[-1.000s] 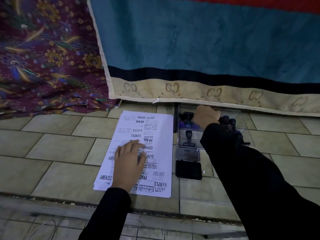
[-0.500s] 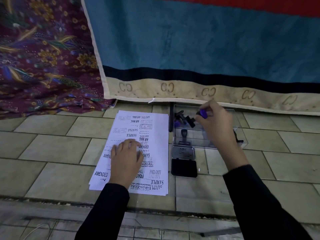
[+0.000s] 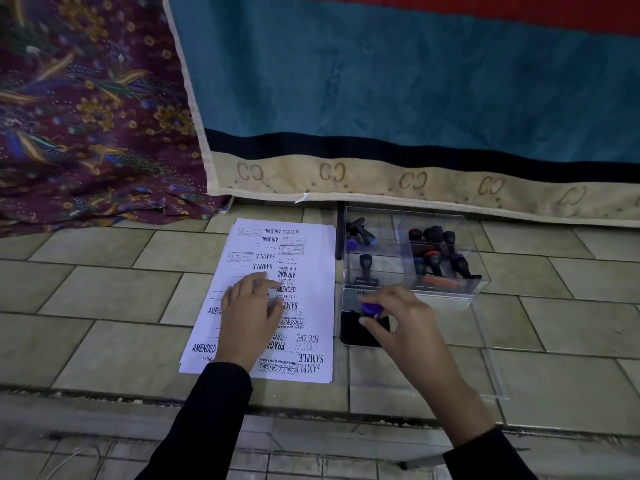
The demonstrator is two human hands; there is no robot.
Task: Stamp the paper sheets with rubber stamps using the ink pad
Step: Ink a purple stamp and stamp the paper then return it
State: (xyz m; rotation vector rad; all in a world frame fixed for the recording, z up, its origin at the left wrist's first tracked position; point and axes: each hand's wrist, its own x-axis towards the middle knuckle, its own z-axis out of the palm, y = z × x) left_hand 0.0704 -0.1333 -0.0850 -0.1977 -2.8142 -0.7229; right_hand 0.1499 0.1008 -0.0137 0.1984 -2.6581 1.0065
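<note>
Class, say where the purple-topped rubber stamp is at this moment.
In the head view, right of centre: the right hand pinches the purple-topped rubber stamp over the open black ink pad, just right of the white paper sheets.

Stack of white paper sheets [image 3: 317, 299] flat on tiled floor [image 3: 104, 299], covered in black impressions. Just right of it: black ink pad [image 3: 351, 332], lid open. Purple-knobbed stamp [image 3: 372, 309] upright on pad. Other dark-handled stamps [image 3: 434, 258] in clear tray [image 3: 446, 296] behind.
</note>
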